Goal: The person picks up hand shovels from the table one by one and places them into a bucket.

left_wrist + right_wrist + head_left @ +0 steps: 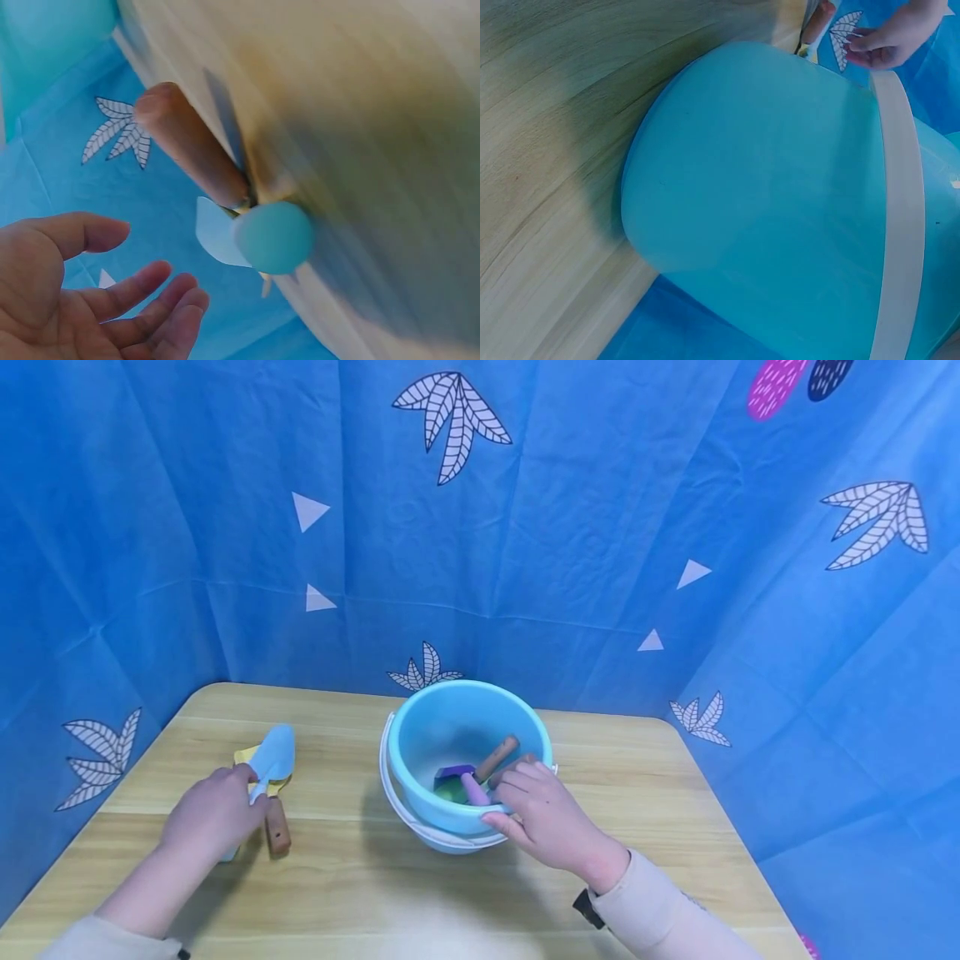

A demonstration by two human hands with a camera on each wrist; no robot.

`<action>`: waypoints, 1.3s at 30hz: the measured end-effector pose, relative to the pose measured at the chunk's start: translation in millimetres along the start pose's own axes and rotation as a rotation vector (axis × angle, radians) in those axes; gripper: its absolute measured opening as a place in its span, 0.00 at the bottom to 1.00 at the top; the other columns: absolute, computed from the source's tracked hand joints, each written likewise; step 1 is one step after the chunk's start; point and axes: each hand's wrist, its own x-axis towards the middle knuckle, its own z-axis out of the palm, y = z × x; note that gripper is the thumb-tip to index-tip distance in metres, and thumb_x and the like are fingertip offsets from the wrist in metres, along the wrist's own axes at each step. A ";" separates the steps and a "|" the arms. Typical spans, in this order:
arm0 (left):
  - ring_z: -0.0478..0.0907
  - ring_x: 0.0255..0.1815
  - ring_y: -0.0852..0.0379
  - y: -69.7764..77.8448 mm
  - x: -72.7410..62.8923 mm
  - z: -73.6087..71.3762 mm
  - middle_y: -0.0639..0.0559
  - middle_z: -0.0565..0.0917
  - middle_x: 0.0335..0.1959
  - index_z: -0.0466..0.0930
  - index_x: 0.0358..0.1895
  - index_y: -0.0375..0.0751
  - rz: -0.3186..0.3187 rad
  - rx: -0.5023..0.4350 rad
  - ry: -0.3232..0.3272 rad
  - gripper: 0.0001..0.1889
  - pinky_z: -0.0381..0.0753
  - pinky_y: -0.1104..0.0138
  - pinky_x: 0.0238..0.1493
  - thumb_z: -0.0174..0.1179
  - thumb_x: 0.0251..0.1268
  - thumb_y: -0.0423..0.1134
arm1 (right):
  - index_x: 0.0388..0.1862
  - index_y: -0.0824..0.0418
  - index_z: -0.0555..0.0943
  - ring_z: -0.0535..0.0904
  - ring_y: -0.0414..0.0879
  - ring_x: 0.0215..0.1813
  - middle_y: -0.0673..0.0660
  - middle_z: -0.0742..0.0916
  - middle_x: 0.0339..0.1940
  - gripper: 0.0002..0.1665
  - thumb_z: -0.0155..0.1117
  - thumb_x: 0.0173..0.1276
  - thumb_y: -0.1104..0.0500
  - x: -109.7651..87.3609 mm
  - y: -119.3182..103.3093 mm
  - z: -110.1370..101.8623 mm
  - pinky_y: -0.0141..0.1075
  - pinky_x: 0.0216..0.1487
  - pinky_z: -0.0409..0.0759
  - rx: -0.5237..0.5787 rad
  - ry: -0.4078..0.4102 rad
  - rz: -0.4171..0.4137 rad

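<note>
A light blue plastic bucket (468,752) with a white bail handle (420,822) stands near the middle of the wooden desk (660,827). The right hand (543,814) rests on its near rim, grip curled over the edge, fingers reaching inside. Within the bucket lie a wooden-handled tool (497,758), a purple piece (453,772) and a pink piece (474,789), with something green beneath.

To the left, well apart from the bucket, a light blue garden trowel (272,758) with a wooden handle (277,831) lies on the desk over a yellow item (243,755). The left hand (213,814) is just beside the trowel; the left wrist view shows its grip released, fingers relaxed, holding nothing. A blue patterned backdrop (600,527) surrounds the desk.
</note>
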 end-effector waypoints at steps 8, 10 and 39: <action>0.73 0.25 0.47 -8.4 -4.0 4.7 0.41 0.75 0.27 0.71 0.45 0.21 -0.047 -0.018 -0.097 0.22 0.71 0.55 0.24 0.54 0.70 0.44 | 0.29 0.53 0.73 0.77 0.44 0.49 0.49 0.83 0.39 0.27 0.41 0.80 0.37 0.0 1.0 0.6 0.44 0.60 0.71 0.001 -0.016 0.009; 0.71 0.24 0.48 -9.8 -5.6 6.6 0.44 0.73 0.25 0.70 0.44 0.22 -0.064 -0.031 -0.129 0.21 0.69 0.58 0.22 0.54 0.70 0.44 | 0.29 0.53 0.73 0.77 0.44 0.49 0.49 0.83 0.40 0.27 0.42 0.80 0.37 -0.2 1.3 1.0 0.45 0.60 0.72 0.001 -0.015 0.008; 0.71 0.26 0.46 -29.3 -2.4 30.6 0.41 0.71 0.27 0.71 0.38 0.21 -0.096 0.020 -0.180 0.16 0.73 0.54 0.27 0.58 0.65 0.38 | 0.28 0.52 0.73 0.77 0.44 0.48 0.48 0.82 0.39 0.28 0.41 0.80 0.36 -1.5 0.4 1.1 0.43 0.60 0.71 0.001 -0.003 0.008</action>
